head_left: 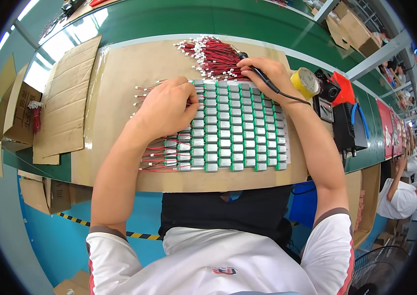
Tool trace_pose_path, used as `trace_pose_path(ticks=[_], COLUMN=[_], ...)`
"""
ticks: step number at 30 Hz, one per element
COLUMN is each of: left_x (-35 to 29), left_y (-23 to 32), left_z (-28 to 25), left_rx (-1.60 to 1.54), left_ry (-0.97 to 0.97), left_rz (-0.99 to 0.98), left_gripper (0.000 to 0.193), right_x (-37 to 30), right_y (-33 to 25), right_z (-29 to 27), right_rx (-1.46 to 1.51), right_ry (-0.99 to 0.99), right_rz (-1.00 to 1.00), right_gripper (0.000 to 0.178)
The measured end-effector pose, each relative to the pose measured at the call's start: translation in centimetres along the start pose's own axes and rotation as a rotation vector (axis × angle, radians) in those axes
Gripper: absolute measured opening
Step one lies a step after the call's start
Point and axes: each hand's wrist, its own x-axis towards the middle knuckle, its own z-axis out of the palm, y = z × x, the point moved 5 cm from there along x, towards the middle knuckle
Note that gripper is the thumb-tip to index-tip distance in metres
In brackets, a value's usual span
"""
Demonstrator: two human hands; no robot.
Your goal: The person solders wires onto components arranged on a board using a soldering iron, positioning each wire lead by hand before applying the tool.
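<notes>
My right hand [271,78] grips a soldering iron [263,76] like a pen, its tip toward a heap of red and black wires with white connectors [214,58]. Beneath lie rows of small silver battery cells with green ends [224,133], set close together on a pale sheet. Over the left columns is my left hand [168,105], its fingers pinched together; what they hold, if anything, is hidden. Several red and black leads [161,156] stick out leftward from the left column, below and above that hand.
Cardboard [112,123] covers the green bench. To the right stand a yellow tape roll [306,82], a red bin [343,87], a black box [344,129] and a blue-handled tool [361,119]. Open cartons [19,108] and a cardboard sheet [65,98] sit left. Other people work far right.
</notes>
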Motion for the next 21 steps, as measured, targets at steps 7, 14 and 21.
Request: trace_pose_path(ticks=[7,14,21], left_x=[-0.1,-0.3,-0.7], left_y=[-0.2,0.3,2.1], left_z=[0.0,-0.4,-2.7], left_rx=[0.007,0.042,0.099], left_ry=[0.002,-0.001,0.173], left_rz=[-0.004,-0.026,0.063], left_gripper=[0.008,0.014,0.027], right_x=[-0.1,-1.8,-2.5], right_y=[-0.1,-3.5,-9.3], right_z=[-0.6,-2.5,-0.5], right_rx=[0.046,0.023,0.183], right_ry=[0.040,0.231,0.166], right_rz=[0.044,-0.006,-0.055], right_gripper=[0.023,0.031,0.039])
